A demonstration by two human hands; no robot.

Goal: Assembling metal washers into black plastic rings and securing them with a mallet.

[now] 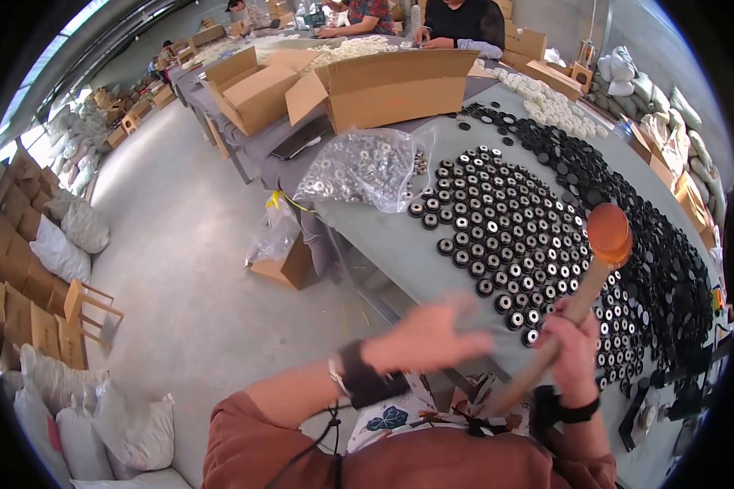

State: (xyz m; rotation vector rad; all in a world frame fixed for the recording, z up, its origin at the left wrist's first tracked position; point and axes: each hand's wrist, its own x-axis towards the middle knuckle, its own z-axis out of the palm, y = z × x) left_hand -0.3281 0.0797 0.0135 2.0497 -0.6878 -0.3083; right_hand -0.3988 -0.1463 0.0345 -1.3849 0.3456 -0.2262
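My right hand (573,350) grips the wooden handle of a mallet with an orange head (609,232). The head points up and away from me, in front of rows of round black pieces with metal ring centres (497,220) standing on the table. Near the table's front edge, my left hand (424,336) is in the air, blurred by motion. Its fingers look apart and nothing shows in it. To the right of the rows lies a long heap of loose black discs (661,261). A clear plastic bag of small metal rings (363,169) rests beyond the rows, at the left.
Open cardboard boxes (395,90) stand farther along the grey table (383,236). White pieces (546,102) are heaped at the back, where other people (461,24) sit working. A wooden stool (90,314), cartons and sacks (134,424) line the floor's left side.
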